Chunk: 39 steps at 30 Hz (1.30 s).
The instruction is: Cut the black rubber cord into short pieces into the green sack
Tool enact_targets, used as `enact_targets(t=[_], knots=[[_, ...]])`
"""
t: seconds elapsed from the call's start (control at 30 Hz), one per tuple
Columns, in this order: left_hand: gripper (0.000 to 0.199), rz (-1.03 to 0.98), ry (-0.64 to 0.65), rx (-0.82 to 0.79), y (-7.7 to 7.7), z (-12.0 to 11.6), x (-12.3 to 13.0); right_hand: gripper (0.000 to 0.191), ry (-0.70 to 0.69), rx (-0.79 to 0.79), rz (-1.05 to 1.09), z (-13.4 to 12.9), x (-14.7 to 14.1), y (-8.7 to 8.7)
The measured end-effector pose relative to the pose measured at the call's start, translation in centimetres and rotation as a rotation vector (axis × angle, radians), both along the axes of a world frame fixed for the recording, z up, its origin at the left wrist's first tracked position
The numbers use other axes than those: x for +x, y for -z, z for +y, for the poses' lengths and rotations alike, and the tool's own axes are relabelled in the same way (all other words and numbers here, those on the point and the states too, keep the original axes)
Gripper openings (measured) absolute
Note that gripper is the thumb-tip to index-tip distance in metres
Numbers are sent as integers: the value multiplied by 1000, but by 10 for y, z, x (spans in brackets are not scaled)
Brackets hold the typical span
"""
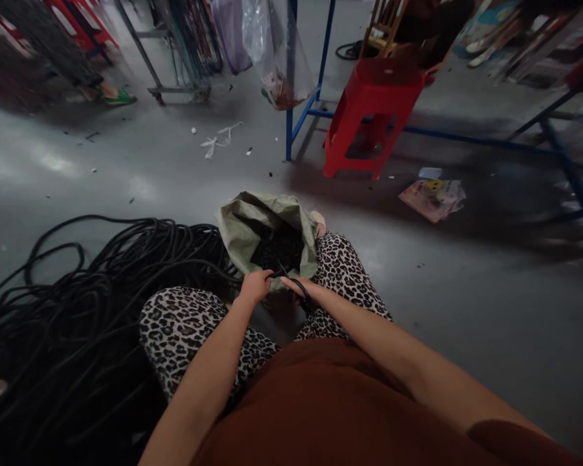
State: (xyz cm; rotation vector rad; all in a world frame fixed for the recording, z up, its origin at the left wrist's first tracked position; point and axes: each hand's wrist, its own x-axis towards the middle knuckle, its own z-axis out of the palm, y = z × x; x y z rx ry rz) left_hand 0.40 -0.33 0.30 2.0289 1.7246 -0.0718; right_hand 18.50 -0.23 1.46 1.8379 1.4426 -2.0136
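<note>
My left hand [255, 286] is closed on a black cord [208, 264], whose short end pokes out past the fingers over the near rim of a sack. My right hand [298, 286] grips scissors [305, 295] with black handle loops, their blades near the cord end. Whether the blades touch the cord is too small to tell. The pale green woven sack [234, 226] stands open between my knees, with dark pieces [276, 249] inside. A large heap of black cord [102, 291] lies on the floor to my left.
Ahead stands a red plastic stool [376, 97] beside a blue metal frame [289, 136] with a plastic bag [286, 84] hanging from it. Printed plastic packaging [434, 199] and white scraps [218, 141] lie on the floor. A person's foot in a green sandal [119, 98] is at upper left.
</note>
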Motion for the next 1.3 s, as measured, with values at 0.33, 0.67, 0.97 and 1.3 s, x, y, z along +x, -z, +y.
enact_targets(t=[0.33,0.67,0.97,1.3], knots=[[34,21,5,-49,-3,0,3,47,-55,93,-87,1,-4,-7],[34,7,-15,-56,-1,-1,3,39,-141,196,-127,2,-4,-8],[34,49,12,-31,-3,-1,-5,39,-95,229,-131,5,-1,8],[34,146,11,-94,-8,-1,-2,39,-177,278,-173,3,0,17]])
